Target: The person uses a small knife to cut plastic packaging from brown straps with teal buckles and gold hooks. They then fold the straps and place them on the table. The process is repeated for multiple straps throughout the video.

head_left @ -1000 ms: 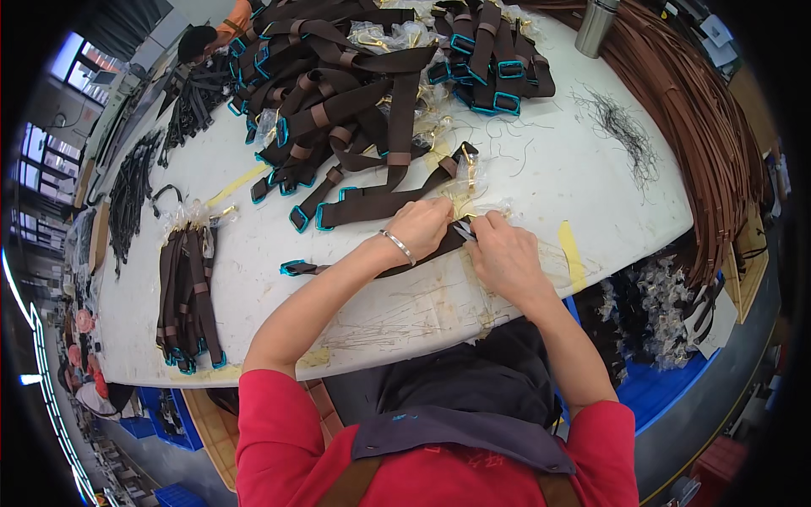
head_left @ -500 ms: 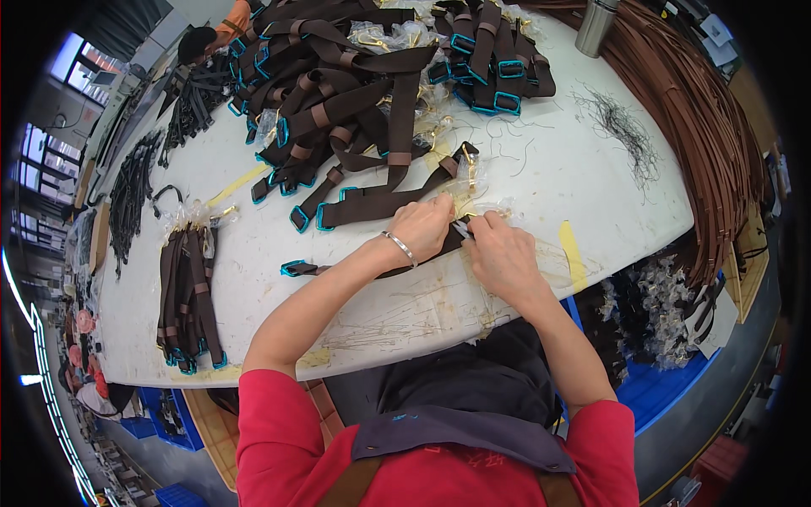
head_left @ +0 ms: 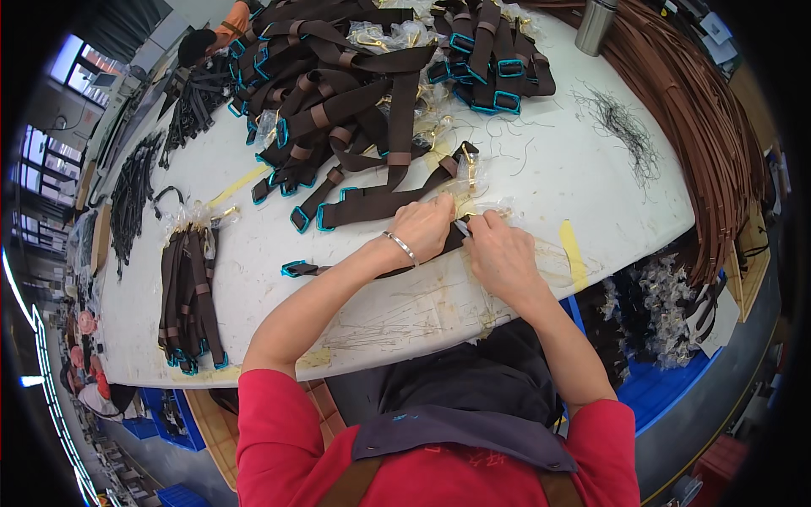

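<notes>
Two hands work at one dark strap (head_left: 454,240), which lies on the bench (head_left: 397,329) near its front edge, running under the left forearm to one teal buckle (head_left: 292,269). The left hand (head_left: 425,228) is curled shut on the strap's far end; what its fingertips pinch is hidden. The right hand (head_left: 503,253) is closed around one small metal tool (head_left: 463,228), mostly covered by the fingers. One smooth silvery bracelet (head_left: 400,248) rings the left wrist.

Beyond lies one large pile of straps (head_left: 346,110), too tangled to count, of flat dark webbing with brown keeper loops and squarish teal buckles. One smaller cluster (head_left: 486,59) sits to its right, and one narrow bundle (head_left: 187,291) at left, topped with crinkled clear plastic. One wispy clump of black thread (head_left: 623,131) and one cylindrical brushed-metal bottle (head_left: 596,27) stand apart at right.
</notes>
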Action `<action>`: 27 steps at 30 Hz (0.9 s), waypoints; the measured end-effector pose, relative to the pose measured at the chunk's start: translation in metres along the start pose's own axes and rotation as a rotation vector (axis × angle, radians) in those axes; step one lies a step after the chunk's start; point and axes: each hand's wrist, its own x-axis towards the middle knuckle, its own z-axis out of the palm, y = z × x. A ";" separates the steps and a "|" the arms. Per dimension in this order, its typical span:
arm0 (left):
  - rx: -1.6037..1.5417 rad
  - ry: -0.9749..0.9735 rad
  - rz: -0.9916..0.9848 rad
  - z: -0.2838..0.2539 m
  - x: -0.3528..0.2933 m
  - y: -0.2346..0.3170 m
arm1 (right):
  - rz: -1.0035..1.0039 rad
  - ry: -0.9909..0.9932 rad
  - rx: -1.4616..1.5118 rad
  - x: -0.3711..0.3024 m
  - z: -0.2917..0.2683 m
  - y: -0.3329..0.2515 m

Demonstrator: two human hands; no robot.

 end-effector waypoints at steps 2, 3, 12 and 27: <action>-0.001 -0.038 -0.028 0.000 0.000 -0.001 | -0.009 -0.007 -0.007 0.001 0.001 0.000; -0.002 -0.058 -0.042 0.000 0.000 -0.001 | -0.006 -0.010 -0.012 0.001 0.001 0.000; 0.020 -0.065 -0.041 0.001 0.003 -0.001 | -0.004 -0.037 0.030 0.000 -0.001 0.004; 0.041 -0.213 -0.009 -0.056 -0.017 0.007 | 0.066 -0.074 -0.033 0.007 -0.017 0.037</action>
